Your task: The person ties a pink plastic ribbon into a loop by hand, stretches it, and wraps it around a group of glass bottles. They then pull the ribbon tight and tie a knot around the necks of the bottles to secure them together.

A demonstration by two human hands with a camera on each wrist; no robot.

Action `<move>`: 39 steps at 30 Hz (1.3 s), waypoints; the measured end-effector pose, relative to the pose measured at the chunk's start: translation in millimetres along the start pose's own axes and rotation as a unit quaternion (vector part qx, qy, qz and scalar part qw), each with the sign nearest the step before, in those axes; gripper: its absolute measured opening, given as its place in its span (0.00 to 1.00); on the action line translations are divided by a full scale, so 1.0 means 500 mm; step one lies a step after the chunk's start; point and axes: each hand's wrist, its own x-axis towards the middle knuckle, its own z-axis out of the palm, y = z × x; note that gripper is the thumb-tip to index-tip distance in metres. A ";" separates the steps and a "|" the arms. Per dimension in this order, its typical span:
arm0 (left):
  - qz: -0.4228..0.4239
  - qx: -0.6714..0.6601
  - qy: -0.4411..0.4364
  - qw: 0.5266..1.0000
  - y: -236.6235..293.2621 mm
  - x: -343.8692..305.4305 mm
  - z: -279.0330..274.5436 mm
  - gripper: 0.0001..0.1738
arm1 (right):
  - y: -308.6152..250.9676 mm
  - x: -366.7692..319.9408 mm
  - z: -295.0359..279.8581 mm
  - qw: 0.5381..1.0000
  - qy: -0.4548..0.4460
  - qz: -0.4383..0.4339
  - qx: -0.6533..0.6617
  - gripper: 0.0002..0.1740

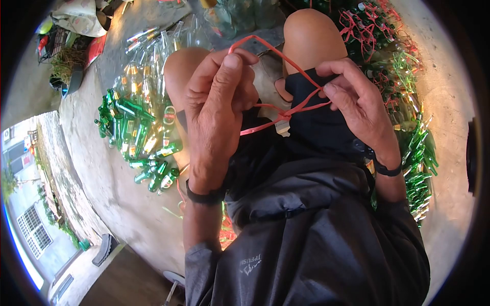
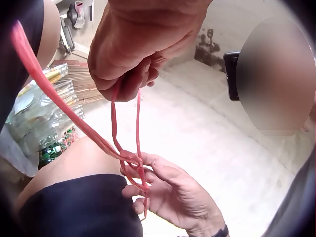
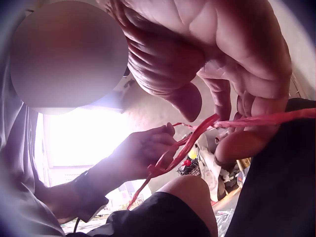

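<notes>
We pinch the twine [image 1: 306, 108] in left hand [image 1: 217, 107] and right hand [image 1: 357, 107]. It looks light, limp and slippery, so take hold beside the knot [image 1: 283, 117] between them.

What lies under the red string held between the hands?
Under the red string are dark shorts and a bare knee. The left hand and right hand pinch it; anything lower is hidden.

Head view: bright, even daylight with soft-edged shadows. The red string [image 1: 282, 117] is in sharp focus. Strong fisheye bend, black round vignette at the rim. Left wrist view: pale floor [image 2: 212, 138] washed out, left hand [image 2: 143, 44] close and blurred. Right wrist view: backlit, white glare at left. The right hand [image 3: 212, 49] is shaded and soft, and the corners are dark.
</notes>
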 end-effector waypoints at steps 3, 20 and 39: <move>-0.011 -0.028 0.009 1.000 -0.008 0.002 -0.002 0.14 | -0.005 -0.007 -0.003 0.998 -0.001 -0.015 -0.063 0.15; -0.017 -0.052 -0.052 0.997 0.002 -0.008 0.012 0.14 | -0.015 0.005 0.005 0.992 -0.050 -0.088 -0.069 0.08; -0.043 0.261 0.017 0.964 -0.027 -0.066 -0.001 0.26 | -0.031 0.018 -0.017 0.998 0.007 -0.022 0.052 0.13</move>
